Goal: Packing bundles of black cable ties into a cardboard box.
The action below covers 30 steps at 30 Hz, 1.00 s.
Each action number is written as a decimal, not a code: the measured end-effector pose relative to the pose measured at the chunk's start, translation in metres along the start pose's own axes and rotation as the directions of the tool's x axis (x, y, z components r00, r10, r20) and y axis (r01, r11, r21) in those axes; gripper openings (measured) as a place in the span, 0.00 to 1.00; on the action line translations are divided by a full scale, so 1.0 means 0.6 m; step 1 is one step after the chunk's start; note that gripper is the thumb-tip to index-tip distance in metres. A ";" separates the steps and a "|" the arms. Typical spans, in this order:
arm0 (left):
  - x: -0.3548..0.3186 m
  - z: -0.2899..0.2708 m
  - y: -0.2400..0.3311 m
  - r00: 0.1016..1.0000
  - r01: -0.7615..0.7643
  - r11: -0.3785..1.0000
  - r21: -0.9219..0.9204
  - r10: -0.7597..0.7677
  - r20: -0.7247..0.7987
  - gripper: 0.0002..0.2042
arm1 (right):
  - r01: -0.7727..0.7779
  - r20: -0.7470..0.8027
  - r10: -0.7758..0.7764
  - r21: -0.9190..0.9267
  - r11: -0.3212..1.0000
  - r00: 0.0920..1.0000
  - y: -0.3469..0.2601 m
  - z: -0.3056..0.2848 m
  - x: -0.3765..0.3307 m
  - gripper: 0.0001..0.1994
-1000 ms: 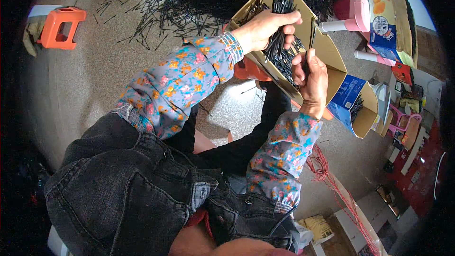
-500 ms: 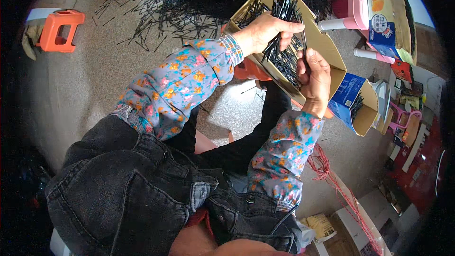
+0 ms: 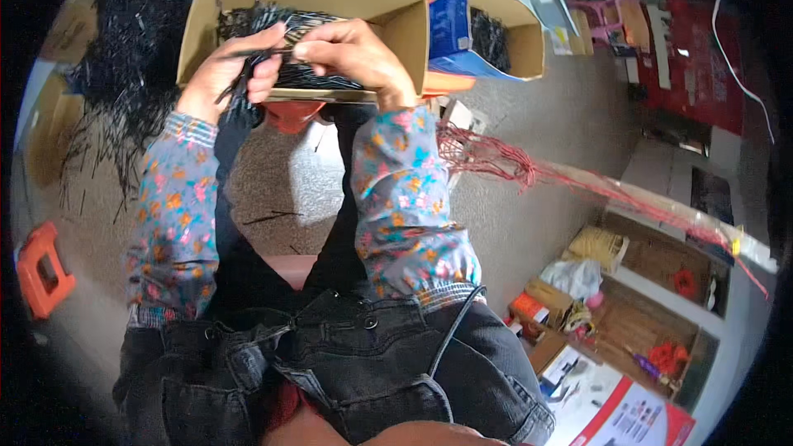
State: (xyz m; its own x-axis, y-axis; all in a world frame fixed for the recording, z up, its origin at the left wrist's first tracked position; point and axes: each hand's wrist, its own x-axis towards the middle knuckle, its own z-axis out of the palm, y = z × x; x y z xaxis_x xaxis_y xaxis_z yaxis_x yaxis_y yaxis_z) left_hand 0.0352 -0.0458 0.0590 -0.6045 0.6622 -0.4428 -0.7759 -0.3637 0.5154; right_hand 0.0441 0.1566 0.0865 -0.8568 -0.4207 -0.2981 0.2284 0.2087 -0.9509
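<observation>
An open brown cardboard box [image 3: 388,12] holds a pile of thin black stick-like pieces [image 3: 310,23], whose exact kind I cannot make out. Over its left part, my left hand [image 3: 206,78] is closed around a bunch of the black sticks [image 3: 238,87], with loose ends hanging below the fingers. One dark piece lies level between its thumb and fingers. My right hand [image 3: 359,56] is pinched at that piece's right end, close to the left fingertips; blur hides whether it grips the same stick or another one.
A blue carton [image 3: 450,29] with more black sticks stands right of the box. A large black heap [image 3: 136,25] spreads over the floor at left. An orange stool [image 3: 45,272] is far left. Red cords [image 3: 529,169] stretch to the right. A few sticks lie between my legs.
The view has turned right, so the box now sits level and further left. My hands have stayed close together over it; the left now holds its bunch near the box's front edge.
</observation>
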 end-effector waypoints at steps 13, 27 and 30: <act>0.012 -0.006 0.007 0.989 -0.140 0.988 0.063 0.135 0.065 0.18 | -0.023 -0.485 0.050 0.061 0.998 0.873 0.024 -0.041 -0.014 0.07; 0.028 -0.008 -0.017 0.939 -0.333 0.943 -0.019 0.333 0.090 0.14 | 0.137 -0.362 0.032 0.431 0.892 0.931 0.018 0.008 0.012 0.05; 0.021 -0.006 -0.017 0.930 -0.362 0.932 -0.015 0.362 0.061 0.15 | 0.168 -0.356 -0.007 0.423 0.890 0.935 0.018 0.019 0.022 0.04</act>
State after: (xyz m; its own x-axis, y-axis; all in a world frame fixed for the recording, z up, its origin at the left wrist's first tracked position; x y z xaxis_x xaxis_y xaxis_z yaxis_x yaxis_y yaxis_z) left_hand 0.0348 -0.0363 0.0457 -0.8322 0.5244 -0.1802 -0.5071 -0.5884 0.6298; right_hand 0.0404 0.1432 0.0710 -0.9668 -0.0806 -0.2424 0.2551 -0.2583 -0.9318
